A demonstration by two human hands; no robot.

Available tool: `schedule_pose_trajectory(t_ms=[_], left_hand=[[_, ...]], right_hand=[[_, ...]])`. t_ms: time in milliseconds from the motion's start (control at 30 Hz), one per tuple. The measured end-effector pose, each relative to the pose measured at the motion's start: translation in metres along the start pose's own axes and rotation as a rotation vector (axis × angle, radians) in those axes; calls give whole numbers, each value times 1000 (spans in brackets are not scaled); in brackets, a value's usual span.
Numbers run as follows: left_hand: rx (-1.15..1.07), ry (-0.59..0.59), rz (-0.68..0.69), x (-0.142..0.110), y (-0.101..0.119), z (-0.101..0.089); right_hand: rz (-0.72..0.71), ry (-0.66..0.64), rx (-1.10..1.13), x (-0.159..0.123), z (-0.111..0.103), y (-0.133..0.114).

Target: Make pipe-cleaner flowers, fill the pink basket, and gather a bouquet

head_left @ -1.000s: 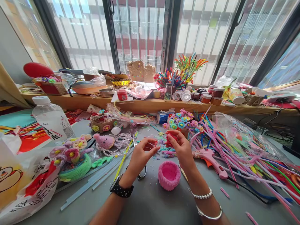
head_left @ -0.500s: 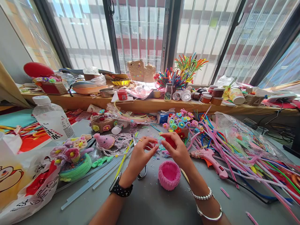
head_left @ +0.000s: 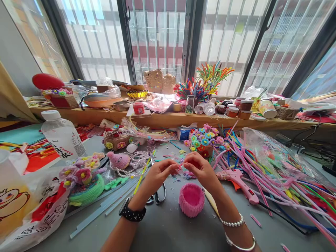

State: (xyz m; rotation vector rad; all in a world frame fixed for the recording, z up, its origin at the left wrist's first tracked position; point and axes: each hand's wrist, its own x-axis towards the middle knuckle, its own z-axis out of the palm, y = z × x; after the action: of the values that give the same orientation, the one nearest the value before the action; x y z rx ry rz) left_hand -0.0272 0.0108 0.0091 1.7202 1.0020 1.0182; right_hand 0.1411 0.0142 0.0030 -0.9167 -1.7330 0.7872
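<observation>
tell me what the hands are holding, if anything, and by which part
The left hand pinches a small reddish-pink piece, but by which part is too small to tell; whether the right hand also grips it is unclear.

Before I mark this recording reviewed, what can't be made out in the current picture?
All in the head view:
Tiny red piece between the left hand and right hand: too small to tell its shape.
Scissors: middle hidden by the left hand.
Tan stick: partly hidden by the right forearm.
Cup of yellow drink: cut off by the left edge.
</observation>
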Motion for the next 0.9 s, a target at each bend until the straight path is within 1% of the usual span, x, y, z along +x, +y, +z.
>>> schedule_pose_trajectory(t_ms=[200, 267, 367, 433, 500, 600, 700, 767, 900], left_hand=[[20, 77, -1, 1, 0, 3], [31, 100, 20, 1, -1, 4], [53, 142, 67, 2, -3, 6], [72, 167, 79, 2, -4, 6], [109, 184, 91, 1, -4, 6], [167, 203, 145, 0, -2, 5], [131, 189, 189, -2, 2, 3], [72, 164, 171, -3, 5, 2], [-12, 122, 42, -5, 8, 2]], right_hand=[[26, -40, 16, 1, 1, 0], [42, -85, 31, 0, 0, -1], [73, -177, 112, -1, 0, -3], [80, -207, 165, -1, -1, -4], [77, -216, 178, -2, -1, -5], [83, -217, 153, -2, -1, -6], [79, -202, 134, -3, -2, -7], [54, -192, 115, -3, -3, -8], [-24, -169, 71, -2, -5, -10]])
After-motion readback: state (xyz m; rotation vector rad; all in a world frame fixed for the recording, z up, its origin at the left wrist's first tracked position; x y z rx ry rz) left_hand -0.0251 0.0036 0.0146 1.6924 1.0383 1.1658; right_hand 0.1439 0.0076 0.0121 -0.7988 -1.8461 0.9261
